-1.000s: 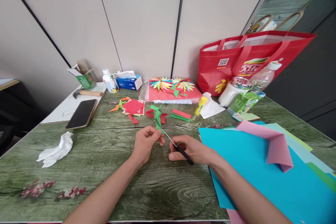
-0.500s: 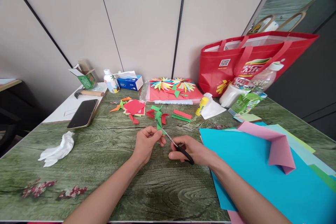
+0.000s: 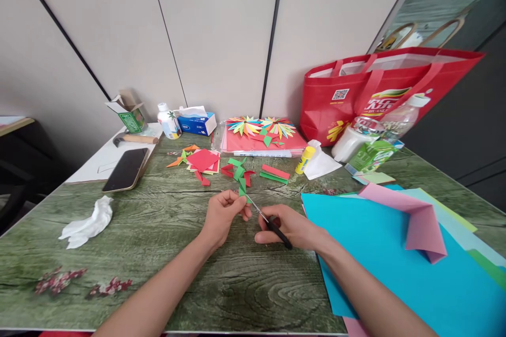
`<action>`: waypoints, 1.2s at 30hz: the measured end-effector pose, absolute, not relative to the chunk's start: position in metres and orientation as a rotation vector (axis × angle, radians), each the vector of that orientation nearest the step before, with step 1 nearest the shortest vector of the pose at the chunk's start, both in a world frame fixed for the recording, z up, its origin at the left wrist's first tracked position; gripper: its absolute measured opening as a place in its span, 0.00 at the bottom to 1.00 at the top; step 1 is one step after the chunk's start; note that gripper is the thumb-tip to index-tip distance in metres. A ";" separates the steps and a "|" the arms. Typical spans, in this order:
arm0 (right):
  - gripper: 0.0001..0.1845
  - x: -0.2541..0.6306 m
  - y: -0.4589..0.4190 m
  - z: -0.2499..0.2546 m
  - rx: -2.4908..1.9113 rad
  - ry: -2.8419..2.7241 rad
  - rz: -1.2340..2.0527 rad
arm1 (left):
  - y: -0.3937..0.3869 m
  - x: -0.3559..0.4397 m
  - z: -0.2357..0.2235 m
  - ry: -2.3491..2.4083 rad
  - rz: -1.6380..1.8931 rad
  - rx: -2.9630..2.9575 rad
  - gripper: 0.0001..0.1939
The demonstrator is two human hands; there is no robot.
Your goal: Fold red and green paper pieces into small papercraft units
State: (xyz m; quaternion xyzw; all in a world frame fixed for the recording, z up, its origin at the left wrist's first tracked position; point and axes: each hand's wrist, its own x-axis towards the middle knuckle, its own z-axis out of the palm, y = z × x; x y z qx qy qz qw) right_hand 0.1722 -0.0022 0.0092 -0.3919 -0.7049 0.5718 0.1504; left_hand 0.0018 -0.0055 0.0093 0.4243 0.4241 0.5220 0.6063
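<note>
My left hand (image 3: 226, 216) pinches a small folded piece of green paper (image 3: 242, 190) between thumb and fingers, above the table's middle. From the right, my right hand (image 3: 290, 227) grips black-handled scissors (image 3: 281, 233). Their blades reach up and left to the green paper's edge, and the cut itself is too small to make out. Just beyond the held piece lie folded green paper (image 3: 238, 172) and red paper pieces (image 3: 248, 177). Red and green folded strips (image 3: 274, 174) rest to the right of these. A stack of red paper squares (image 3: 203, 159) lies to the left.
Large blue paper sheets (image 3: 367, 242) cover the right side, a folded pink sheet (image 3: 425, 226) on top. A glue stick (image 3: 304, 160) stands near a red bag (image 3: 328, 108). At left are a phone (image 3: 125, 169), a hammer (image 3: 136, 138) and crumpled tissue (image 3: 87, 224).
The green piece in my left hand has tilted slightly, and the scissor handles look closer together. Otherwise both hands keep nearly the same place; the whole view has shifted a little.
</note>
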 end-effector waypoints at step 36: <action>0.21 0.177 0.008 0.014 -1.213 -1.343 1.825 | -0.005 -0.006 -0.014 1.050 1.254 2.178 0.12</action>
